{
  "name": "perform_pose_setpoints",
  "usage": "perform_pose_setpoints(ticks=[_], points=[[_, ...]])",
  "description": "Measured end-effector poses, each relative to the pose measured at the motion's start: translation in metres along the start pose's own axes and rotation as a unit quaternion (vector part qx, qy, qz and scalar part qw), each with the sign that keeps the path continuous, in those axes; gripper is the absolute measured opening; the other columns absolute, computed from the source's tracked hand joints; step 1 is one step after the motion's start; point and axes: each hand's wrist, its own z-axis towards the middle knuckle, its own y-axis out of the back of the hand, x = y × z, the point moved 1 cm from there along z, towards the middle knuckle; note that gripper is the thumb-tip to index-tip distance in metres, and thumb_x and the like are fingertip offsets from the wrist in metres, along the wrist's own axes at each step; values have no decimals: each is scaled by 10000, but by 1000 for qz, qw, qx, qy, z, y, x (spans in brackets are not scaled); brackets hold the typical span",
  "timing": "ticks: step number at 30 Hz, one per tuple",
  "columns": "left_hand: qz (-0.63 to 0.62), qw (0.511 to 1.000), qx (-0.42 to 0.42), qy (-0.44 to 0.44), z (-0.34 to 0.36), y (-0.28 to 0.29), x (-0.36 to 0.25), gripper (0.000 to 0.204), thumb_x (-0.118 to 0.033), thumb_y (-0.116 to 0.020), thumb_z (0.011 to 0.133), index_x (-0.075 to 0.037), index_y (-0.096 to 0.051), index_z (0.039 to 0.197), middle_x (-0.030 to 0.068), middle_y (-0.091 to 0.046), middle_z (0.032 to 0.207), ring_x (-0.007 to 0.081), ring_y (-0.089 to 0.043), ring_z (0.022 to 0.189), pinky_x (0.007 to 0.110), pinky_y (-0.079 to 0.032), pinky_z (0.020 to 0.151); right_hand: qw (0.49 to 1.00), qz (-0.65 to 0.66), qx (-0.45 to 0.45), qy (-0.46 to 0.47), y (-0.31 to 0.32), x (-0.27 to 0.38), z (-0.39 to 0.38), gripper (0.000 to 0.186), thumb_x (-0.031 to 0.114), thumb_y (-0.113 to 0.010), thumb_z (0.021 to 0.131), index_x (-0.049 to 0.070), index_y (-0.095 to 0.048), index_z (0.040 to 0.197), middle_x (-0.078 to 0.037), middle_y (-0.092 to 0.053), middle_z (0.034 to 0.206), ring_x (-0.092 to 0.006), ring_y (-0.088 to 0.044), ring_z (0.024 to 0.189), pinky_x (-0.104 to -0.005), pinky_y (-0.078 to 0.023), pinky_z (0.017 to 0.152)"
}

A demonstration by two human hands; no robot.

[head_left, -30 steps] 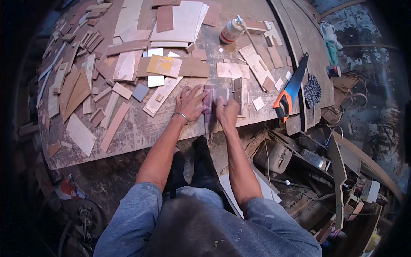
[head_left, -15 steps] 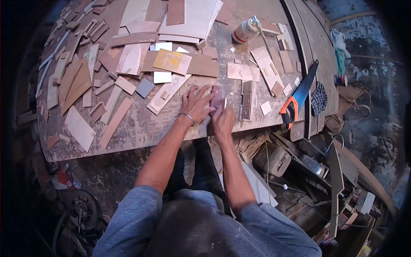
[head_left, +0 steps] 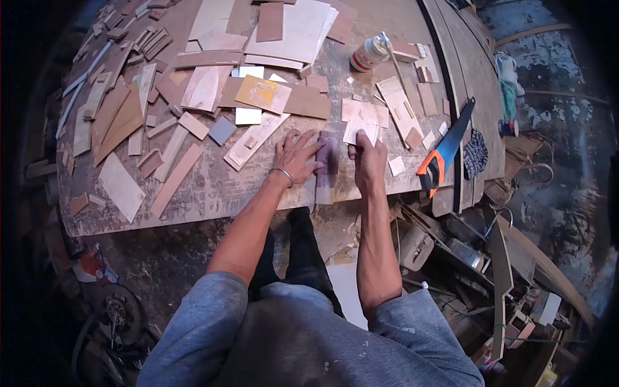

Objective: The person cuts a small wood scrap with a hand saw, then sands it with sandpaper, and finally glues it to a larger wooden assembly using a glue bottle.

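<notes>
My left hand [head_left: 298,159], with a metal bangle at the wrist, lies flat near the table's front edge, fingers spread. Its fingertips press on the left side of a dark reddish wooden block [head_left: 327,158], which reaches to the edge. To the right of the block, my right hand [head_left: 370,164] is closed, its thumb on top of a thin pale rectangular piece [head_left: 359,133]. I cannot make out whether that piece is card or wood. Beyond it lies a light wooden board [head_left: 365,112]. My right hand and forearm cover the spot just right of the block.
Wood offcuts [head_left: 122,187] crowd the table's left side. A jar [head_left: 369,54] with a stick stands at the back. To the right lie a handsaw [head_left: 445,148] with an orange and black handle and a dark patterned cloth [head_left: 476,155]. Scrap [head_left: 419,248] fills the floor below.
My right hand has moved off the block to the right and now shows the pale piece under its thumb. The slotted wooden piece there is now covered. My left hand stays in place.
</notes>
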Motion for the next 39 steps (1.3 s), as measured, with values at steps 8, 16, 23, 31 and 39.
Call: perform_pose_setpoints(ticks=[8, 16, 23, 31, 39], points=[[-2, 1000, 10, -2, 3, 0, -3, 668, -402, -706, 839, -396, -455, 1458, -27, -330, 1574, 321, -255, 1423, 511, -212, 1129, 992, 82, 90, -24, 11, 35, -46, 165, 124, -632, 961, 0, -580, 1058, -55, -609, 840, -132, -538, 626, -266, -434, 553], [-16, 1000, 4, -11, 6, -2, -4, 685, -415, -711, 830, -394, -450, 1463, -28, -318, 1581, 321, -249, 1423, 519, -217, 1120, 825, -441, 42, 351, 35, -24, -15, 163, 61, -672, 832, -78, -586, 829, -171, -649, 828, -300, -597, 712, -306, -477, 687], [-9, 1000, 7, -10, 7, -5, 0, 697, -414, -691, 835, -387, -432, 1481, -23, -310, 1589, 339, -257, 1409, 524, -223, 1110, 852, -491, -57, 174, -3, -66, -18, 221, 14, -614, 831, -65, -523, 1017, -310, -626, 900, -490, -616, 876, -545, -473, 742], [32, 999, -3, -9, 10, -2, 4, 661, -388, -691, 834, -364, -468, 1455, -23, -312, 1584, 334, -247, 1418, 523, -209, 1123, 825, -510, -95, 224, -20, -78, -23, 143, 66, -612, 867, -42, -517, 868, -299, -599, 810, -502, -586, 779, -565, -435, 679], [30, 999, -6, -21, 10, 0, 0, 674, -345, -685, 825, -346, -460, 1461, -3, -316, 1576, 358, -271, 1395, 532, -255, 1088, 811, -527, -104, 233, -17, -80, -5, 249, 149, -662, 866, -66, -579, 960, -324, -618, 865, -501, -613, 830, -538, -481, 704]])
